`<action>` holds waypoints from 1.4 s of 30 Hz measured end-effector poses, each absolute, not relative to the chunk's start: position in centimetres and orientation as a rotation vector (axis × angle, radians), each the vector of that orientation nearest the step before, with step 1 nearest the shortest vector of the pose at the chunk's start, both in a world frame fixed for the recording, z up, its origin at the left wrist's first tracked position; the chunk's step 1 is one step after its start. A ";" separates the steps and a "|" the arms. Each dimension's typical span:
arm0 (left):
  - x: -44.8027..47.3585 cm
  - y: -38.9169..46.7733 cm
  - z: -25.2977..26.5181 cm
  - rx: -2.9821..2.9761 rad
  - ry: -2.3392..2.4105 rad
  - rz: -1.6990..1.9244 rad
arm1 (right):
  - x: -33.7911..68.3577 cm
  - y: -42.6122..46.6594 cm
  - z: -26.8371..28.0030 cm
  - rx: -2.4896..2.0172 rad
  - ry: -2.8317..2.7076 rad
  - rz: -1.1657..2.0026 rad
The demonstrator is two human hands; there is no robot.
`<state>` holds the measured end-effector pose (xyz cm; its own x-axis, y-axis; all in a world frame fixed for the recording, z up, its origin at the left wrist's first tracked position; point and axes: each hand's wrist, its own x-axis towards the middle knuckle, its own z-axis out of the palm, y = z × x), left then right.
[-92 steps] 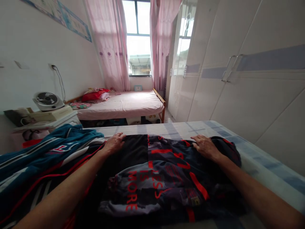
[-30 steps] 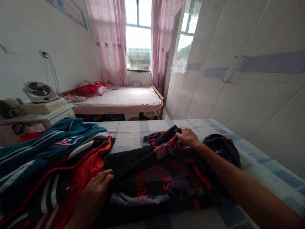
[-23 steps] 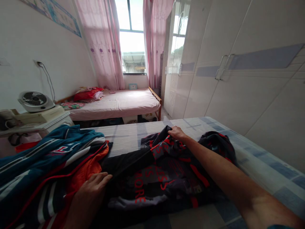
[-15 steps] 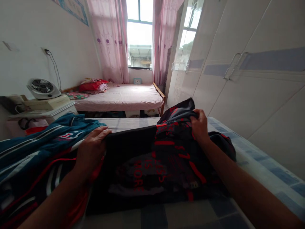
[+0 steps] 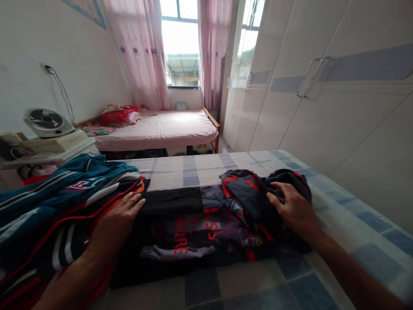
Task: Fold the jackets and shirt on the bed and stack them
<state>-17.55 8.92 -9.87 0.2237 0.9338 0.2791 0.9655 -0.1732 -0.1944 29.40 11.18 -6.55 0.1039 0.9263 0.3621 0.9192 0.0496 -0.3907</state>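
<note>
A black garment (image 5: 180, 200) with a dark print and the red letters "LESS IS MORE" lies folded over on the bed, its right part bunched up. At its left end rests my left hand (image 5: 124, 213), fingers stretched out and gripping nothing. My right hand (image 5: 295, 211) is over the bunched right end, thumb and fingers apart; whether the lower fingers touch the cloth is hard to tell. Left of the garment, partly under my left forearm, lies a heap of clothes with a teal striped top (image 5: 74, 181) and dark, red-edged pieces.
The bed under the clothes has a blue-and-white checked sheet (image 5: 358, 254). Beyond stands a second bed (image 5: 167, 129) in pink, below a curtained window. A white wardrobe (image 5: 351, 142) runs along the right side. A small fan (image 5: 47, 120) sits on a cabinet at the left.
The garment's raised upper edge has come down onto the bed. My right hand has let go of it and moved lower right. My left hand stays by the left end.
</note>
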 end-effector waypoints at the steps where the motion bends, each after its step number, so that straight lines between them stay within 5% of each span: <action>1: -17.4 8.9 -9.7 -2.221 -1.789 -0.041 | 29.7 12.1 -7.0 -1.864 -1.797 -0.032; 6: -17.9 8.3 -10.2 -2.359 -1.864 0.297 | 31.0 14.5 -9.6 -1.968 -1.830 0.262; 14: -8.6 10.0 -3.9 -2.605 -1.480 -0.478 | 28.3 11.5 -4.8 -1.158 -2.127 0.266; 22: 3.1 12.7 -2.8 -2.958 -0.644 -0.293 | 26.2 6.7 -5.5 -0.914 -2.624 0.330; 28: 1.0 14.2 -1.8 -3.031 -1.092 -0.234 | 30.6 11.0 -7.8 -1.163 -2.429 0.168; 35: -3.7 15.0 0.7 -3.211 -1.961 -0.655 | 32.2 20.0 -5.7 -1.510 -2.026 0.327; 42: -10.2 14.1 -4.5 -3.287 -2.287 -0.110 | 31.8 22.0 -7.5 -1.485 -2.128 0.662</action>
<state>-10.24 14.13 -4.53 0.4613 0.7934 -0.3972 0.7517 -0.1117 0.6500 31.83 21.96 -7.50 -0.3118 0.9453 0.0959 0.7241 0.3018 -0.6202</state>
